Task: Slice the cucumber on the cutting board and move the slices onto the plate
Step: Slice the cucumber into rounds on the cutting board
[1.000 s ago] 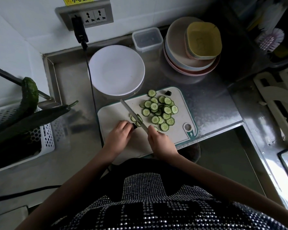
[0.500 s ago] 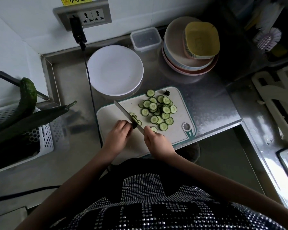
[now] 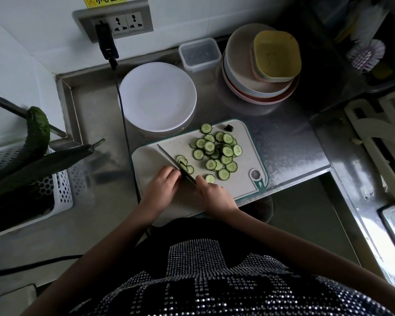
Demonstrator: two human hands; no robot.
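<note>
A white cutting board [image 3: 244, 153] with a green rim lies on the steel counter. Several cucumber slices [image 3: 217, 153] are scattered over its middle. My right hand [image 3: 213, 196] grips the handle of a knife [image 3: 169, 159], whose blade points up-left across the board. My left hand [image 3: 161, 190] holds down a short cucumber stub, almost wholly hidden under its fingers, right against the blade. A few fresh slices [image 3: 184, 164] lean beside the blade. A dark cucumber end piece [image 3: 229, 127] lies at the board's far edge. The white plate [image 3: 156, 96] stands behind the board with nothing on it.
A white basket [image 3: 62, 190] at left holds whole cucumbers [image 3: 38, 131]. A black cable [image 3: 123, 119] runs down from the wall socket past the plate. A clear lidded box [image 3: 200, 53] and stacked bowls [image 3: 260, 71] stand at the back. The counter edge drops off right of the board.
The knife and both hands have shifted left along the board between cuts, and a few more slices lean next to the blade. The cucumber stub has become shorter.
</note>
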